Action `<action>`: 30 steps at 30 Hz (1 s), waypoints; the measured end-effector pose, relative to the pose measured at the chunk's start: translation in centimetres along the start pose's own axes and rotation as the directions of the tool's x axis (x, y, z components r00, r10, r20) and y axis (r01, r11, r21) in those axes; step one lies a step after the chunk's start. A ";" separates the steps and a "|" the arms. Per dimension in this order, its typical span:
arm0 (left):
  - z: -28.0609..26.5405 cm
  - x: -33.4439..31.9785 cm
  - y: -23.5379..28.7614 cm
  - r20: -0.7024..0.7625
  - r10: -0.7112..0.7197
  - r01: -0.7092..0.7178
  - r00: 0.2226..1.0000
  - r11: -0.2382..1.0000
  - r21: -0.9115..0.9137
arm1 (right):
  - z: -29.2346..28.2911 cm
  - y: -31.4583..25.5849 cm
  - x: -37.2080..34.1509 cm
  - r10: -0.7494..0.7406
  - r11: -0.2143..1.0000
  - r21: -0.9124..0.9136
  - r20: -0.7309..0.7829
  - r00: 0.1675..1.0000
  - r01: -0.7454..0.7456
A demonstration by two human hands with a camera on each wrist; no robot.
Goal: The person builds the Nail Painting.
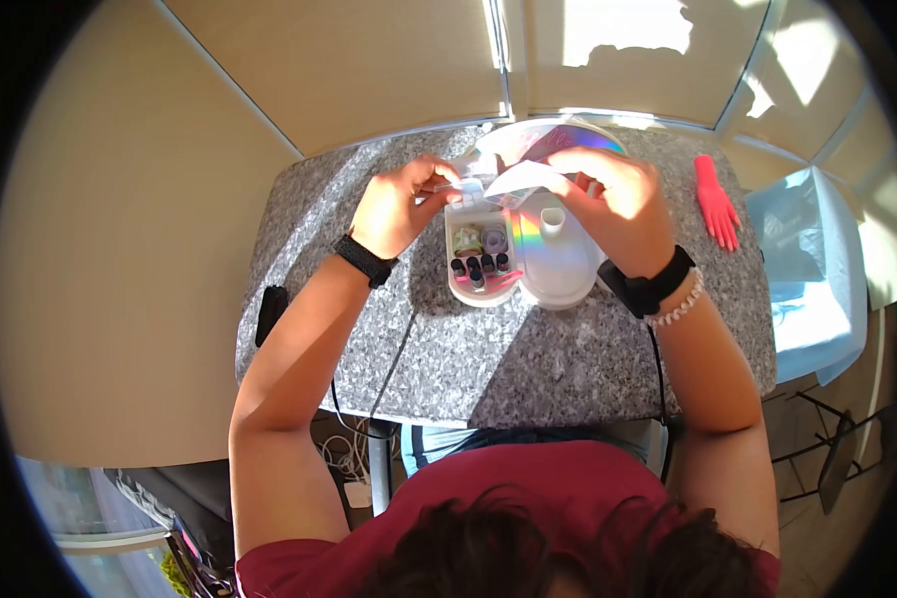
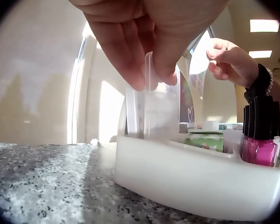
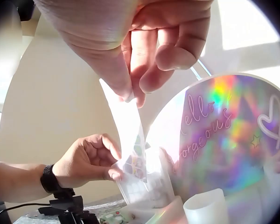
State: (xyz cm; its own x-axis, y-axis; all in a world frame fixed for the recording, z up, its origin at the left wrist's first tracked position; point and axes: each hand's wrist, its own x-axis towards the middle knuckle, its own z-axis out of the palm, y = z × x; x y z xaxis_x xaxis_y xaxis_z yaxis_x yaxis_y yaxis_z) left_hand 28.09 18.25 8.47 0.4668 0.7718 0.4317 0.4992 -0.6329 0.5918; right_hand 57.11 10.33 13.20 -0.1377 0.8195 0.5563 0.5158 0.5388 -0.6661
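Between the thumb and fingers of my left hand point(image 1: 394, 207) is the upper edge of a clear plastic case point(image 2: 161, 114), standing in the back left of a white vanity case point(image 2: 191, 175). My right hand point(image 1: 630, 204) pinches the top of a white sheet point(image 3: 122, 119) with small rounded shapes, like stickers, on its lower part. That sheet hangs over the vanity case, its lower end close to the clear case and my left fingers. Nail polish bottles point(image 2: 261, 148) with black caps stand in the front compartment, near a green patterned roll point(image 2: 204, 141).
An iridescent round panel with lettering point(image 3: 214, 126) rises behind the vanity case. A short white cylinder point(image 1: 552, 220) stands in its right half. Toward the right of the granite table point(image 1: 568, 369) lies a pink model hand point(image 1: 716, 204). Beyond it is a container covered in blue plastic point(image 1: 812, 264).
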 end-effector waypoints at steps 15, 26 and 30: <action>-0.8 -0.9 -1.2 -0.152 0.335 -0.253 0.930 0.883 0.396 | 7.5 5.3 2.1 -0.216 0.927 -0.287 0.122 0.969 0.243; -4.7 -7.3 -6.4 -0.048 -0.428 0.360 0.903 0.689 0.629 | 6.4 4.0 0.9 -0.192 0.969 -0.171 -0.062 0.979 0.179; -4.4 -7.7 -7.8 -0.034 -0.426 0.364 0.904 0.727 0.582 | 4.4 1.6 0.1 -0.058 0.996 -0.077 -0.069 0.996 0.053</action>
State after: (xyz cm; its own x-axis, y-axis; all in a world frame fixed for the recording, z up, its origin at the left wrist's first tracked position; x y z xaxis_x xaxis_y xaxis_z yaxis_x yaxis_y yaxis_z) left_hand 17.38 17.50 3.50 0.1852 0.9694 0.1612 0.9578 -0.2147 0.1910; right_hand 54.24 12.14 10.02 -0.1088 0.7713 0.6271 0.5716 0.5647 -0.5954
